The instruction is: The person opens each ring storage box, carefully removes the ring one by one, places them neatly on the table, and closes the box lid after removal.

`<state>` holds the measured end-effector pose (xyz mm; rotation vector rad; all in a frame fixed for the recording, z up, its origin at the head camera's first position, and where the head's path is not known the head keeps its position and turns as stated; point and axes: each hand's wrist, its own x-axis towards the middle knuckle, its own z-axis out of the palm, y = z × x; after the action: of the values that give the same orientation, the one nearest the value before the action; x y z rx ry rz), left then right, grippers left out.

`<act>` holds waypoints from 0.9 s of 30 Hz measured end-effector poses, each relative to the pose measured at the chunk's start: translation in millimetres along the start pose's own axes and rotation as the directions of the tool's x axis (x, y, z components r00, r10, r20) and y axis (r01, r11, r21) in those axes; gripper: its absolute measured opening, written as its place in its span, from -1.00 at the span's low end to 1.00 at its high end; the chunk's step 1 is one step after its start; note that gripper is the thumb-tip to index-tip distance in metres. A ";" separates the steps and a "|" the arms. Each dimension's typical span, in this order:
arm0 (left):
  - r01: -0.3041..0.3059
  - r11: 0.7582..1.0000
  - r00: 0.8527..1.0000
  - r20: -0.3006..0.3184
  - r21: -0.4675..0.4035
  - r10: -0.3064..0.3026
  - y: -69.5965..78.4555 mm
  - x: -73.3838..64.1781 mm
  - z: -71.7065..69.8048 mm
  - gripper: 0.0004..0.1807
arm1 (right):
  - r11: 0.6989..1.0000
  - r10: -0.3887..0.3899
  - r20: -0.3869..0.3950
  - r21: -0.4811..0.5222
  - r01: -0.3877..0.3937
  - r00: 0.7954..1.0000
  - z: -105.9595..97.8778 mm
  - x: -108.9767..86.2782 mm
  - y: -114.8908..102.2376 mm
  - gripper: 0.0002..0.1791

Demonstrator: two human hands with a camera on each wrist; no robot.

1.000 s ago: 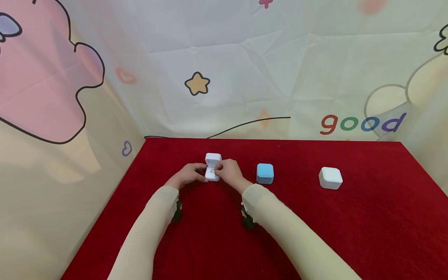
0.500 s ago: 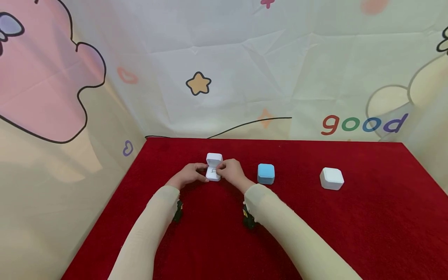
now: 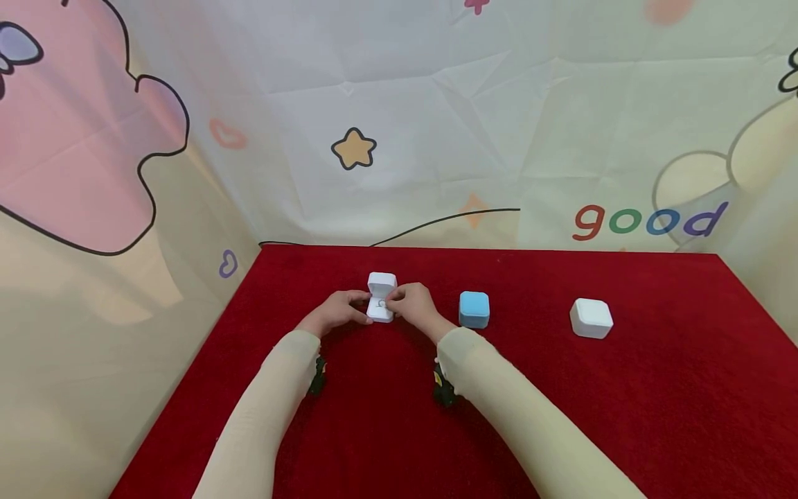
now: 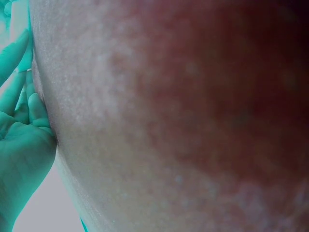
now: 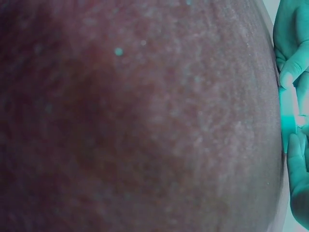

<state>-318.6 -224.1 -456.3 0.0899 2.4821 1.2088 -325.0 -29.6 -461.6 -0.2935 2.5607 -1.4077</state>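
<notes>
On the red cloth stands a small white ring box (image 3: 381,312), its lid raised at the back. A thin ring (image 3: 381,304) shows inside on the white lining. My left hand (image 3: 337,310) holds the box's left side, thumb at the front corner and fingers farther back. From the right, my right hand (image 3: 414,305) reaches into the box, thumb and forefinger pinched at the ring; the fingers hide part of it. In the right wrist view, the box (image 5: 288,116) appears at the right edge between the hands. Blurred cloth or skin fills most of both wrist views.
A closed light blue box (image 3: 474,309) stands close to the right of my right wrist. Farther right is a closed white box (image 3: 591,318). Red cloth (image 3: 661,402) covers the table, with a printed backdrop (image 3: 436,138) behind and at the sides.
The head view has shifted very slightly. My right fingertips sit a touch farther right, so more of the ring shows. My left hand and the box keep their places.
</notes>
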 end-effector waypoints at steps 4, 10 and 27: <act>-0.004 1.000 1.000 0.002 0.002 0.004 -1.4 1.2 0.5 -0.31 | 1.000 0.006 -0.001 0.030 -0.006 1.000 -0.7 -1.0 1.3 -0.80; 0.008 1.000 1.000 -0.001 -0.006 -0.008 -1.0 0.4 0.5 -0.31 | 0.998 0.006 0.009 0.065 -0.006 1.000 -2.8 -1.6 0.7 -0.79; 0.007 1.000 1.000 0.005 -0.001 -0.007 -1.0 0.2 0.0 -0.29 | 0.991 0.042 -0.003 0.124 -0.042 0.999 -4.4 -5.8 -2.3 -0.79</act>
<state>-318.7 -224.7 -457.0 0.0833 2.4761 1.2051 -320.4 -25.7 -456.9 -0.2147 2.4559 -1.5453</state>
